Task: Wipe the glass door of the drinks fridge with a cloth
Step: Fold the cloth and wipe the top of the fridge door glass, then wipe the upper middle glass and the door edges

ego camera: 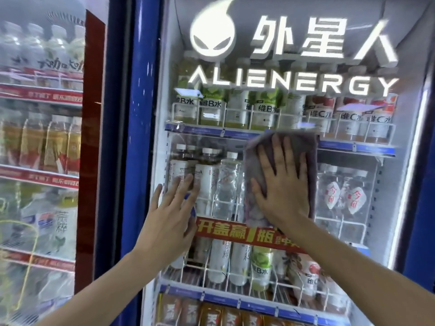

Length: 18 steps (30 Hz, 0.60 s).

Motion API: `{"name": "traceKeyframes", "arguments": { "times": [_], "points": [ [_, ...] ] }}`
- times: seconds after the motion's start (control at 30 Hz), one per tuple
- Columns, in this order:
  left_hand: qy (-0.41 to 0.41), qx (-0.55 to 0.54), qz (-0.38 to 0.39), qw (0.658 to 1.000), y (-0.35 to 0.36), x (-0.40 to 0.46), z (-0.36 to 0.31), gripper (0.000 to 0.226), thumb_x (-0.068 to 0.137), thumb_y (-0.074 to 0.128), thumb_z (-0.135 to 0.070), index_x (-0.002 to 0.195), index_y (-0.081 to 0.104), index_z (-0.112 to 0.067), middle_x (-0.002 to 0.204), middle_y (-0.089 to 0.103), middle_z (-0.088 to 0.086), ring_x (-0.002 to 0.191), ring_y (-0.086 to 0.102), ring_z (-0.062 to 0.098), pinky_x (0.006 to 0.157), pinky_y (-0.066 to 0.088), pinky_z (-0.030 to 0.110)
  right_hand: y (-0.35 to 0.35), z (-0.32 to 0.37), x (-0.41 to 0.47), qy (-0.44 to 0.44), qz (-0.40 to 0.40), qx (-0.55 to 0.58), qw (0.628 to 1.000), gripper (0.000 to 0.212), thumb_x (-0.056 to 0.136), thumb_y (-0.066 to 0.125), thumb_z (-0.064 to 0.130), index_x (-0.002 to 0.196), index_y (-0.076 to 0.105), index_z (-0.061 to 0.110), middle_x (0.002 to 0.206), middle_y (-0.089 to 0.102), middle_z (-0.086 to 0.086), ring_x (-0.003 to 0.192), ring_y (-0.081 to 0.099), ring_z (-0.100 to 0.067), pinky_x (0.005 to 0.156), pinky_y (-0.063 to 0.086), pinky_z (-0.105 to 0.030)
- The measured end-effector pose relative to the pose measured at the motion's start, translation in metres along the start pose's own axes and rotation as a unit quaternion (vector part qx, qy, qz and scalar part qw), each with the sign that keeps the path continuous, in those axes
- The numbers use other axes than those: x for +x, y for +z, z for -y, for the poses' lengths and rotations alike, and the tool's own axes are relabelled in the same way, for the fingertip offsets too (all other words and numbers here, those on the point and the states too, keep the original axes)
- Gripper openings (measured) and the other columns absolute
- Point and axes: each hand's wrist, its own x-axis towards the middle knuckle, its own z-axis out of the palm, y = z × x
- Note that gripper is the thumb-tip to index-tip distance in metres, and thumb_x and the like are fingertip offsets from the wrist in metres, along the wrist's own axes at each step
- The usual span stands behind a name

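The drinks fridge's glass door point(353, 231) fills the view, framed in blue and carrying a white alien logo with the word ALIENERGY. A grey-purple cloth point(310, 147) lies flat against the glass at mid height. My right hand point(282, 182) presses on it with fingers spread and straight. My left hand point(171, 208) rests flat on the glass near the door's left edge, fingers straight, holding nothing. Bottles on wire shelves show through the glass behind both hands.
A second fridge point(40, 149) with a red frame stands to the left, full of bottles. The blue door frame point(127, 137) runs between the two. A red promotional strip point(235, 231) sits on the shelf below my hands.
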Motion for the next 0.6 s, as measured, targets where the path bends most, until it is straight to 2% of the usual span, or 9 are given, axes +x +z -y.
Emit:
{"name": "traceKeyframes", "arguments": {
  "times": [0.1,0.27,0.37,0.47,0.6],
  "points": [
    [0.003,-0.003,-0.003,1.000,0.000,0.000,0.003,0.074,0.100,0.012,-0.049,0.168,-0.001,-0.023,0.175,-0.012,0.001,0.162,-0.008,0.027,0.130,-0.003,0.053,0.016,0.023,-0.041,-0.070,0.024,-0.004,0.997,0.077,0.103,0.037,0.055,0.169,0.012,0.024,0.177,-0.001,-0.006,0.164,0.001,-0.029,0.130,0.000,-0.054],
    [0.028,-0.006,0.004,1.000,-0.010,0.002,0.011,0.070,0.107,0.027,-0.044,0.168,0.000,-0.026,0.175,-0.015,0.000,0.163,-0.008,0.025,0.128,-0.007,0.052,0.009,0.013,-0.024,-0.108,0.027,-0.029,0.993,0.078,0.103,0.038,0.056,0.169,0.011,0.026,0.178,-0.002,-0.003,0.164,-0.001,-0.026,0.130,-0.008,-0.049],
    [0.056,0.000,-0.001,0.998,-0.016,0.003,0.022,0.069,0.106,0.035,-0.039,0.168,0.009,-0.024,0.176,-0.005,0.001,0.163,0.001,0.024,0.128,-0.007,0.050,-0.004,0.007,0.028,-0.051,0.006,-0.017,0.999,0.075,0.104,0.029,0.058,0.169,0.007,0.028,0.177,-0.006,-0.003,0.164,-0.003,-0.025,0.130,-0.008,-0.050],
    [0.060,0.014,-0.013,0.998,-0.017,-0.001,0.035,0.073,0.104,0.042,-0.035,0.168,0.010,-0.022,0.176,-0.001,0.005,0.163,0.001,0.025,0.131,0.000,0.052,-0.013,0.017,0.072,-0.006,-0.015,-0.010,1.000,0.075,0.105,0.030,0.056,0.169,0.008,0.026,0.177,-0.001,-0.005,0.164,-0.001,-0.027,0.129,-0.002,-0.055],
    [0.039,0.040,-0.039,0.998,-0.011,-0.014,0.062,0.085,0.097,0.061,-0.031,0.168,0.017,-0.018,0.176,0.000,0.009,0.162,0.002,0.030,0.129,0.016,0.058,-0.005,0.043,0.064,0.029,-0.025,0.010,0.999,0.074,0.106,0.028,0.056,0.169,0.005,0.025,0.177,-0.002,-0.008,0.164,-0.003,-0.029,0.129,0.002,-0.058]
  ]
}}
